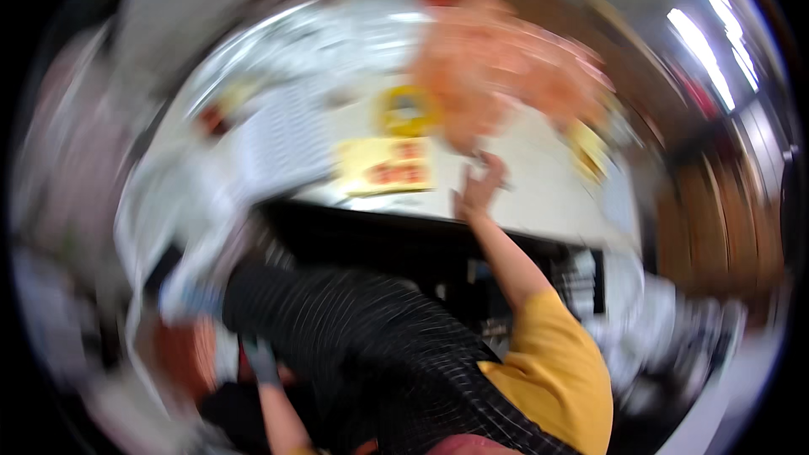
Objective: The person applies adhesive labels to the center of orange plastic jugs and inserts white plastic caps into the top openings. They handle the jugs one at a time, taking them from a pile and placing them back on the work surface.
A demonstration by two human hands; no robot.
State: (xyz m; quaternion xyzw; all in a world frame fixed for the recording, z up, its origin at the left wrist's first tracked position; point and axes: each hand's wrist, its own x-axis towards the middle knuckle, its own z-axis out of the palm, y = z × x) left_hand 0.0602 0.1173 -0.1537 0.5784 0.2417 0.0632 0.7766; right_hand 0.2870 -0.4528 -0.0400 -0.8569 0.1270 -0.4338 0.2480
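Note:
My right hand (481, 186) is over the white tabletop (539, 181), just below a heap of orange plastic bags (489, 59). Its thumb seems to stand off from the fingers, but blur hides whether anything small is in them. Low at the left, beside my dark striped apron (337, 337), is my left hand (263, 362), seemingly in a greyish glove. A reddish-orange thing (187, 354) of unclear kind is close to it. Motion smears the left fingers.
A yellow card with red print (386, 166), a yellow tape roll (409, 111) and a white sheet (285, 141) lie on the table. Clear plastic bags (337, 38) are piled at the back left. Cardboard (716, 227) stands at the right. A dark open space (379, 240) runs under the table's front edge.

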